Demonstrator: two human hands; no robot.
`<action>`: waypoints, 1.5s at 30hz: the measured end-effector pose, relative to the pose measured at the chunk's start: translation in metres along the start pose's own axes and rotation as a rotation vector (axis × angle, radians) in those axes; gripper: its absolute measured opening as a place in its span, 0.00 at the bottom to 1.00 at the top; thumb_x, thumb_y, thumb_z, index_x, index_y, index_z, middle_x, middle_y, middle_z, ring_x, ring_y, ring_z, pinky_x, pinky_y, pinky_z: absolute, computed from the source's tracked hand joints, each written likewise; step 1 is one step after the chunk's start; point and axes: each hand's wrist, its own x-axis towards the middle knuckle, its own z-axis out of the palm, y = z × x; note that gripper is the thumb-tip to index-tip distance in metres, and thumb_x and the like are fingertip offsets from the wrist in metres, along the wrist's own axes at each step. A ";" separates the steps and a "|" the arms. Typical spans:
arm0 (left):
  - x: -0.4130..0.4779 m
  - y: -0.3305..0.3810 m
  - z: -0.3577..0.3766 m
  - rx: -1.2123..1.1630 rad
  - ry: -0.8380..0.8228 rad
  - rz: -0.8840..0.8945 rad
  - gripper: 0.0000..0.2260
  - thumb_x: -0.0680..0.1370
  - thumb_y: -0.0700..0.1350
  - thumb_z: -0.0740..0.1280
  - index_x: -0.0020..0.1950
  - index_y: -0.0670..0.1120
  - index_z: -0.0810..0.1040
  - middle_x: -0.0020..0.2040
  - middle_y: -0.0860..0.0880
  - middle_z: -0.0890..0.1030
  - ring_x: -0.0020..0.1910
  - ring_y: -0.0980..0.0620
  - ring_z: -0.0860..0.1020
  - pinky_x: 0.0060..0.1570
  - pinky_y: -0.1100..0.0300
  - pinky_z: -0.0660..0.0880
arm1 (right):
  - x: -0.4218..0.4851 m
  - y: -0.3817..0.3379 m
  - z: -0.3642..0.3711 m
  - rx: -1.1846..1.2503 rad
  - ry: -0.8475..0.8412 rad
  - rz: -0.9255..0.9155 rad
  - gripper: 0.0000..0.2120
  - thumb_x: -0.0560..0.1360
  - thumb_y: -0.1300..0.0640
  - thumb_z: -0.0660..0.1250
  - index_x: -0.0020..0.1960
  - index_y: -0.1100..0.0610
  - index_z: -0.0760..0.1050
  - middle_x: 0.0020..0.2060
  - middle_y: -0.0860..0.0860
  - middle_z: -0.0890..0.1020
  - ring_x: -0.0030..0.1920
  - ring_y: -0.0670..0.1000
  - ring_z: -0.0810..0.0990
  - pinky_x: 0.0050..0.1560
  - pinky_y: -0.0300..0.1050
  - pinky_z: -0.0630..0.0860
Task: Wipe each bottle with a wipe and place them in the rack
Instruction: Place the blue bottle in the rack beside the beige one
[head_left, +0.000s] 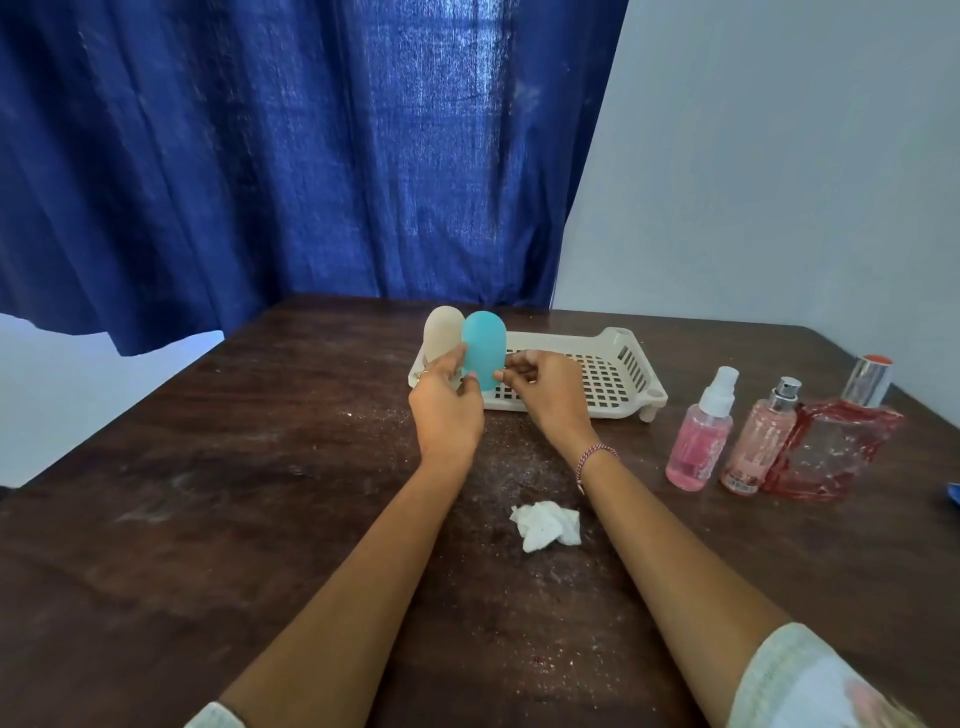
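A teal bottle stands upright at the left end of the cream rack, beside a beige bottle. My left hand holds the teal bottle's left side with curled fingers and thumb. My right hand touches its right side with curled fingertips. A crumpled white wipe lies on the table between my forearms. Three more bottles stand to the right of the rack: a pink spray bottle, a pale pink bottle and a large red glass bottle.
The dark wooden table is dusted with white specks. A blue curtain hangs behind it and a pale wall stands at the right. A small blue object shows at the right edge.
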 end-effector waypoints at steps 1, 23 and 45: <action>0.000 0.000 0.000 -0.003 -0.005 -0.001 0.18 0.78 0.36 0.63 0.68 0.44 0.71 0.67 0.47 0.74 0.66 0.52 0.72 0.65 0.58 0.68 | 0.000 0.000 0.000 -0.012 0.005 0.001 0.14 0.72 0.58 0.70 0.57 0.62 0.78 0.49 0.54 0.83 0.44 0.43 0.77 0.48 0.31 0.72; 0.002 -0.001 0.001 -0.143 0.042 -0.066 0.18 0.78 0.35 0.63 0.67 0.46 0.73 0.63 0.49 0.77 0.61 0.55 0.75 0.62 0.60 0.71 | -0.003 -0.002 0.000 -0.073 -0.028 -0.001 0.15 0.73 0.62 0.69 0.59 0.61 0.77 0.50 0.54 0.83 0.44 0.42 0.76 0.47 0.28 0.68; -0.056 0.059 0.010 -0.095 -0.143 0.281 0.07 0.79 0.41 0.64 0.53 0.44 0.81 0.41 0.51 0.83 0.40 0.60 0.80 0.44 0.68 0.77 | -0.064 -0.054 -0.090 -0.279 0.243 -0.173 0.19 0.82 0.50 0.52 0.36 0.54 0.71 0.28 0.45 0.68 0.31 0.44 0.68 0.32 0.38 0.60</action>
